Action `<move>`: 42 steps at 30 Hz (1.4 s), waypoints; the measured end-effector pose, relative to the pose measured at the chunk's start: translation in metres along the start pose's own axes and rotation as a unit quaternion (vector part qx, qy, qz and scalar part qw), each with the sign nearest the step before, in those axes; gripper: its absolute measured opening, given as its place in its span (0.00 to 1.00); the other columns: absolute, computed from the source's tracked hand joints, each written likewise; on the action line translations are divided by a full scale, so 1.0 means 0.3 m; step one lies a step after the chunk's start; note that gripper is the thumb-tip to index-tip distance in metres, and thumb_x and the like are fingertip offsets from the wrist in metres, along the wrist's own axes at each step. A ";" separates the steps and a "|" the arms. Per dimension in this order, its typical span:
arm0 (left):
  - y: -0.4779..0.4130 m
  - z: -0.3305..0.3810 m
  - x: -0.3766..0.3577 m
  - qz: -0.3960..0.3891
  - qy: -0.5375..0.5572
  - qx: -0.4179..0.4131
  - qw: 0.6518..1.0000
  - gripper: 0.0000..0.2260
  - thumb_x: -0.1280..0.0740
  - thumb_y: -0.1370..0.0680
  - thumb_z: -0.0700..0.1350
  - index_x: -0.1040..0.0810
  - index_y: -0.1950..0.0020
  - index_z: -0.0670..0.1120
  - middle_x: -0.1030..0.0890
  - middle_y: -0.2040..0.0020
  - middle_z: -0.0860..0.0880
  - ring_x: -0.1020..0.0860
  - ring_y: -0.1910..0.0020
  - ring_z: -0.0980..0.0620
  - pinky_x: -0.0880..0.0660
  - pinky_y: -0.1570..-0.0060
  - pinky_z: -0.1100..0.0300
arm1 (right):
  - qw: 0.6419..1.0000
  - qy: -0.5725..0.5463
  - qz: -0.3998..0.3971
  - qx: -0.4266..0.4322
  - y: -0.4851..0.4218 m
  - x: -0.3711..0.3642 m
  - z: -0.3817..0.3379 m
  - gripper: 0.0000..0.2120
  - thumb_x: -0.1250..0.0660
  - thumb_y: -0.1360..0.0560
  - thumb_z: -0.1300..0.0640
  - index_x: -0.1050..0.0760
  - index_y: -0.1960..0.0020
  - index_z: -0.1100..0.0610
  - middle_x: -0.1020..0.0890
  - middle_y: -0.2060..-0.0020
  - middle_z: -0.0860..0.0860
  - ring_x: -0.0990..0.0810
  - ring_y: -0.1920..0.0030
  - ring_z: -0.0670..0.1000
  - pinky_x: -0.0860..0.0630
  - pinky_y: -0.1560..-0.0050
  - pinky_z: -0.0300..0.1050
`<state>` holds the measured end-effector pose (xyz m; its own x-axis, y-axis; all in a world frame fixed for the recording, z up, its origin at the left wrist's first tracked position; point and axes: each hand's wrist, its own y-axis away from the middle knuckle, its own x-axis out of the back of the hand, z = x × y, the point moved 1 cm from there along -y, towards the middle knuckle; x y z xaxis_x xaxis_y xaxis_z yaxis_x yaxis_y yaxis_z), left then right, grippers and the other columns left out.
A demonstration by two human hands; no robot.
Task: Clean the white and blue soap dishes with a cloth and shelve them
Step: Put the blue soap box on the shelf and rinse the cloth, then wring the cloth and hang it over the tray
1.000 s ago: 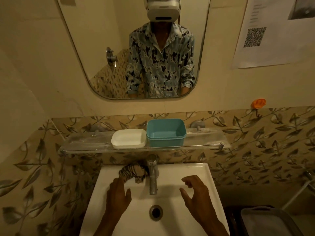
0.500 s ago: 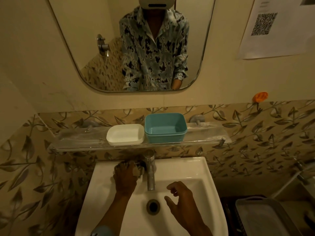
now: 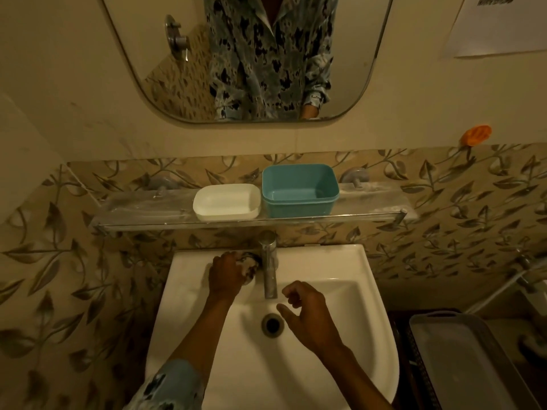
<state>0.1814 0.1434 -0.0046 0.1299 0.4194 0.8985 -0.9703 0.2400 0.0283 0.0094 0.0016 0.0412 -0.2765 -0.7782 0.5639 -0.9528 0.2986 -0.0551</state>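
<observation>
white soap dish [image 3: 227, 201] and blue soap dish [image 3: 300, 190] look light, stiff, perhaps slick; grip by the rims. left hand [image 3: 226, 273] clutches the soft cloth [image 3: 249, 263]; right hand [image 3: 307, 312] hangs empty, fingers loosely curled.

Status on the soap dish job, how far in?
Barely started. Nothing looks cleaned: the white soap dish and blue soap dish sit side by side on the glass shelf. In hand: left hand gripping the cloth beside the faucet; right hand empty. Left: wiping both, reshelving.

Cloth [image 3: 249, 265] mostly under the left hand [image 3: 226, 275] (pattern barely visible); wall paper [image 3: 500, 23] cropped.
</observation>
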 end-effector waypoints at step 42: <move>0.624 0.558 0.190 -0.105 0.391 -0.172 0.898 0.13 0.28 0.29 0.54 0.25 0.47 0.58 0.21 0.52 0.62 0.21 0.53 0.64 0.22 0.59 0.68 | 0.974 -0.167 0.154 0.022 0.292 0.364 -0.049 0.15 0.31 0.27 0.67 0.22 0.42 0.55 0.17 0.51 0.45 0.18 0.50 0.45 0.20 0.52 0.40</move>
<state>-0.0270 0.0657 0.1254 0.5359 0.7881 0.3027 -0.8052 0.5849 -0.0975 -0.1023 -0.0493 0.1100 -0.5678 -0.7945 0.2154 -0.8210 0.5275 -0.2185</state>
